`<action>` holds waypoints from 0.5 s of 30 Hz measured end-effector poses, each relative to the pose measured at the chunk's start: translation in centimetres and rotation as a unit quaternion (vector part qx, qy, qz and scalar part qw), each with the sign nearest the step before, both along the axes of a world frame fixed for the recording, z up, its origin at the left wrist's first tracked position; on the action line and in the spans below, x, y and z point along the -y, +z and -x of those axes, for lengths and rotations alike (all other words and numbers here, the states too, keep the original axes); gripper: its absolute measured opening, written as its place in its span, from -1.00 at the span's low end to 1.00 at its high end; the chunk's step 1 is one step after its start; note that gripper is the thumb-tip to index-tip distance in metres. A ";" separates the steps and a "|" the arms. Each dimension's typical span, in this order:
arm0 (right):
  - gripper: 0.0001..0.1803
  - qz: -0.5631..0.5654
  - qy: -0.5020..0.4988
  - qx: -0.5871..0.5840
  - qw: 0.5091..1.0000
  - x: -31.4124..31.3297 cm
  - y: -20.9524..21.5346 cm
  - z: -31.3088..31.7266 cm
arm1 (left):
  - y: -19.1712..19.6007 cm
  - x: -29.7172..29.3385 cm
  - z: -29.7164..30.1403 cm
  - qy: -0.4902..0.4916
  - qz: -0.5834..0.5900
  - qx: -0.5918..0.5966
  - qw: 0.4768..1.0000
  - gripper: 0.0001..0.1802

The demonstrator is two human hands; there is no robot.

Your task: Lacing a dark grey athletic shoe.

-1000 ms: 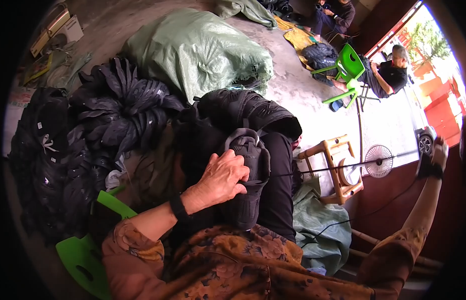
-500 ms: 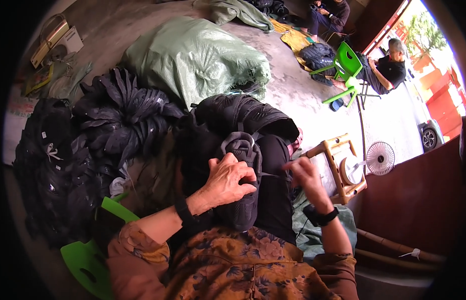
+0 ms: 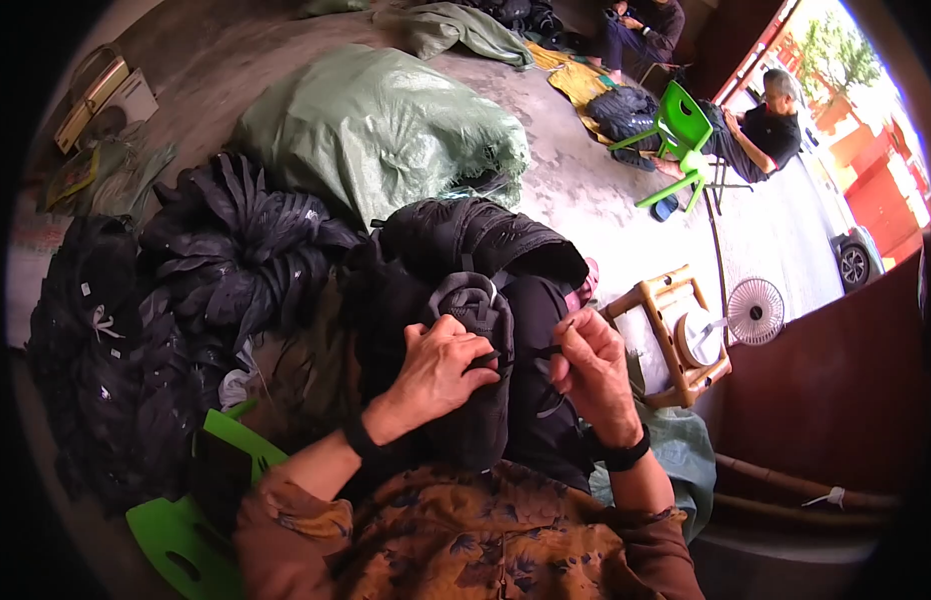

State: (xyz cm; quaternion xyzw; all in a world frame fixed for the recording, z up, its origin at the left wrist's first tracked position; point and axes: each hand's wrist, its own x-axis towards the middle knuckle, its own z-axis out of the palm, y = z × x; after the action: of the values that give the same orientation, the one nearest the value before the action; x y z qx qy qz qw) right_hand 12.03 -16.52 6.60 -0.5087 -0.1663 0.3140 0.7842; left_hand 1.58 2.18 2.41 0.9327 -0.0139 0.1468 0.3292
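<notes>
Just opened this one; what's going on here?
A person's left hand holds a dark shoe upper over the lap. The right hand, just beside it, has a thin dark cord in its grip. More dark pieces lie heaped to the left, near a pale green sack.

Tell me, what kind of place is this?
Probably a small shoe workshop: there are piles of dark pieces that look like shoe uppers, a big pale green sack, and a dark shoe upper under the person's left hand.
</notes>
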 end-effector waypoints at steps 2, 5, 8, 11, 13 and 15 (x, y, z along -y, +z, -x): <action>-0.87 0.067 0.012 0.014 0.998 1.9 -0.8 -2.1 | 1.5 -1.9 0.5 -0.008 0.061 -0.022 0.998 -0.76; -0.84 0.223 -0.079 0.185 0.954 3.9 -1.8 -3.0 | 2.5 -3.2 1.2 0.002 0.028 -0.022 0.999 -0.85; -0.83 0.257 -0.125 0.224 0.932 4.8 -2.4 -3.3 | 3.3 -3.4 0.8 -0.019 -0.122 -0.039 0.992 -0.90; -0.80 0.239 -0.087 0.195 0.947 4.2 -3.0 -2.7 | 2.8 -3.8 0.3 -0.070 -0.248 -0.028 0.966 -0.90; -0.78 0.223 -0.018 0.163 0.961 2.9 -2.9 -1.6 | 3.0 -4.2 -0.1 -0.121 -0.270 -0.085 0.952 -0.83; -0.79 0.210 0.032 0.142 0.967 2.0 -3.4 -1.0 | 3.0 -4.8 -0.4 -0.134 -0.240 -0.124 0.954 -0.82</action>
State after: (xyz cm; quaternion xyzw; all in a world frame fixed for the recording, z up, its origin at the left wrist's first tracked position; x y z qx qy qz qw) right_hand 13.01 -18.48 3.18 -0.6957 -0.2224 0.2912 0.6179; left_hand 1.94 7.02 5.37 0.9846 -0.1325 -0.0229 0.1114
